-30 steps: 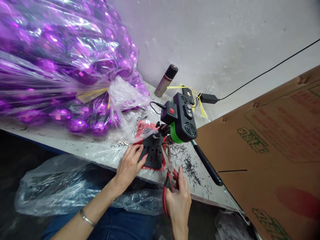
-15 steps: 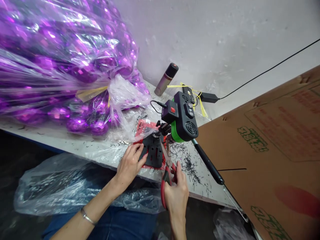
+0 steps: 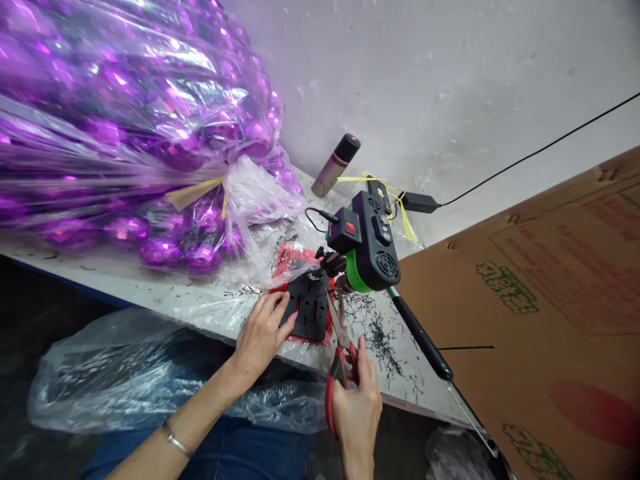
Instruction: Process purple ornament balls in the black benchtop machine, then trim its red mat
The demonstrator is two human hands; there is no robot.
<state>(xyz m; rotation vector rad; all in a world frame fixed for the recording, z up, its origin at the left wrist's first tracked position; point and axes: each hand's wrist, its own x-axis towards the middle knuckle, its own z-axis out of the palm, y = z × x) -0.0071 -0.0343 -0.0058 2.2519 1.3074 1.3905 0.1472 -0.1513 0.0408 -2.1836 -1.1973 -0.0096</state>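
My right hand [image 3: 359, 399] is closed around the red and black handles of a pair of scissors [image 3: 336, 373]. Their blades point away from me, slightly apart, along the right edge of a black slotted base plate [image 3: 311, 303]. At the plate's left edge rests my left hand [image 3: 264, 330], fingers bent a little, with a gap between thumb and forefinger. Under the plate lies a red sheet [image 3: 290, 255] covered in clear plastic. Above the plate's far end stands a black device [image 3: 373, 233] with a green band, a red switch and round vents.
Purple shiny balls fill a large clear bag [image 3: 140, 140] at left. Black clippings [image 3: 385, 347] lie scattered on the white table [image 3: 200, 303]. A black-capped can [image 3: 336, 165] and an adapter [image 3: 419, 202] sit near the wall. A cardboard box [image 3: 550, 287] stands at right beside a black-handled rod [image 3: 420, 337].
The whole view has shifted slightly, so everything sits a little lower and to the right. Both hands keep nearly the same place relative to the plate, and the scissors stay in my right hand.
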